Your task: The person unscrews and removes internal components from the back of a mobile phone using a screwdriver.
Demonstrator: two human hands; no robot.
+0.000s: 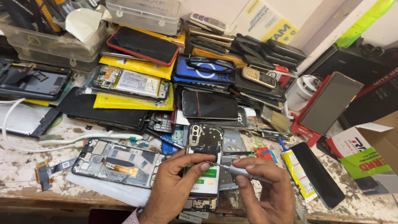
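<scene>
The right hand (265, 188) pinches a small grey screwdriver (240, 171) in closed fingers, tip angled left onto an opened phone (204, 166) lying face down on the worn workbench (25, 166). The left hand (176, 186) curls around that phone's left edge, thumb pressed across its middle. A slip of the tip could likely scratch the exposed board or flick a tiny screw into the clutter. Left of the phone lies another stripped phone frame (118, 162); right of it, a glue tube (299, 174).
</scene>
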